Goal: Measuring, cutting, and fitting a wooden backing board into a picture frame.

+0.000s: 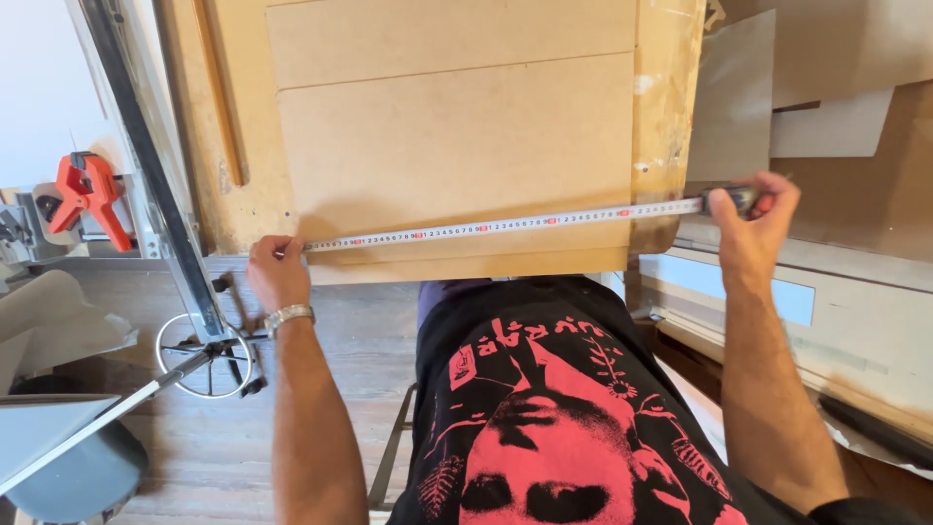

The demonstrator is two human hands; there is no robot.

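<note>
A tape measure (505,226) is stretched across the near edge of a flat fibreboard panel (457,146) that lies on the bench (666,97). The free end of the tape is pinned at the panel's left corner by the left hand (277,272), whose fingers are curled and pressed down on it. A metal watch (289,316) is worn on that wrist. Just past the panel's right edge, the tape's case (743,199) is gripped by the right hand (753,224), fingers closed around it. An orange clamp (87,194) is seen well to the left of the panel, beyond a metal rail (155,165). Grey sheets (739,97) lie to the panel's right.
</note>
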